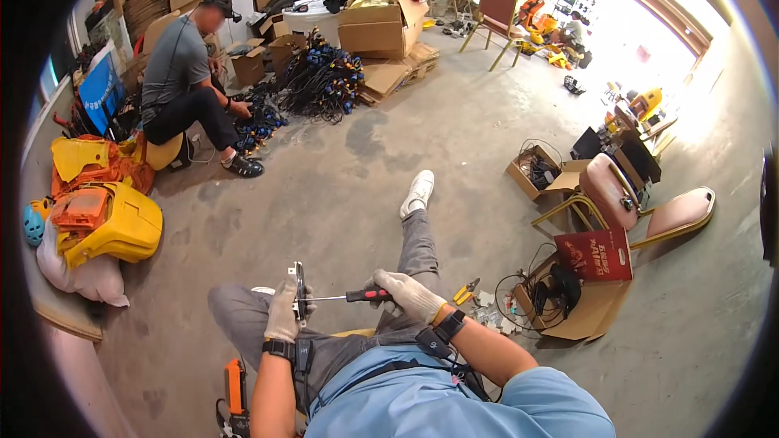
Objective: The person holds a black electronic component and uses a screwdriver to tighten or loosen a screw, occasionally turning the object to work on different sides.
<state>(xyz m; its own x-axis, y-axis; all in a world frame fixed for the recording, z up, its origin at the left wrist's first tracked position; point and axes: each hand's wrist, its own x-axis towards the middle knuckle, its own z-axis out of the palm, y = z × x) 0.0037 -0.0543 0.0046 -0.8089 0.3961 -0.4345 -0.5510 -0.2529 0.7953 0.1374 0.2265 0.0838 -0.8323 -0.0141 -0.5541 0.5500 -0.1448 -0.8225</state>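
My gloved left hand (283, 313) is closed round a thin dark part with silver metal tabs (300, 285), seen nearly edge-on above my left thigh. In my gloved right hand (414, 298) is a screwdriver (365, 296) with a red and black handle. Its shaft points left, and the tip meets the dark part or lies very close to it; the exact contact is too small to make out. Yellow-handled pliers (466, 291) lie on the floor to the right of my right hand, beside several small loose pieces (499, 314).
Right of me are an open carton (596, 318) with black cables, a red box (592, 257) and a tipped chair (600, 186). An orange tool (235, 385) stands by my left leg. Yellow plastic shells (122, 223) lie left; a seated person (178, 73) handles a cable pile (320, 77).
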